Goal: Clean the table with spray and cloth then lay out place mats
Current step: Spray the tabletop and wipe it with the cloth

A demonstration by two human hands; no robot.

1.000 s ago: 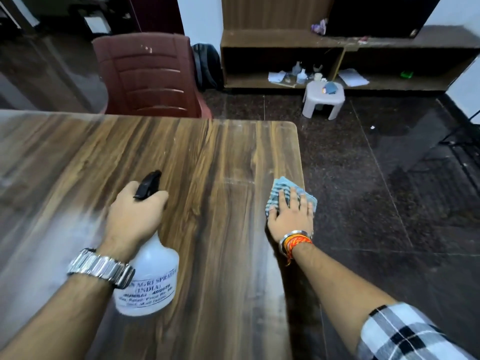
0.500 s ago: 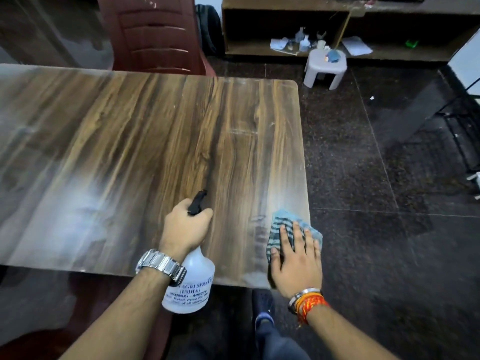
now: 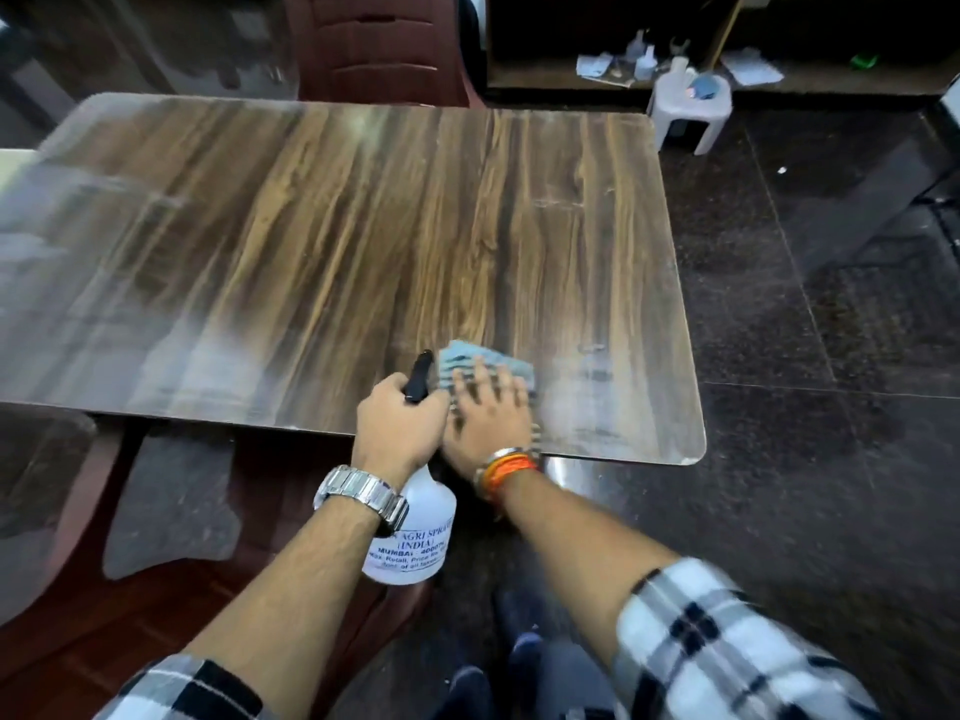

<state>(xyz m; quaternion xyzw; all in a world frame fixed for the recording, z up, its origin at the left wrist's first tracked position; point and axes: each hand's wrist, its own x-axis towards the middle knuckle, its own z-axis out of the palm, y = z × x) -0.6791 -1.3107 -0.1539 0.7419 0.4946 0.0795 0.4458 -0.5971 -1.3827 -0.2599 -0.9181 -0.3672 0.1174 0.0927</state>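
Wood-grain table (image 3: 322, 241) now fills the upper view; its near right corner sits closer to frame centre than 0.5 s ago. Right hand (image 3: 485, 415) lies flat, fingers spread, pressing the blue cloth (image 3: 480, 363) onto the tabletop near the front edge; it has shifted left, away from the right edge, and is motion-blurred. Left hand (image 3: 400, 426) is closed around the neck of the spray bottle (image 3: 413, 543), black nozzle pointing forward. Hands now touch or nearly so; earlier they were apart. Bottle body hangs below the table edge.
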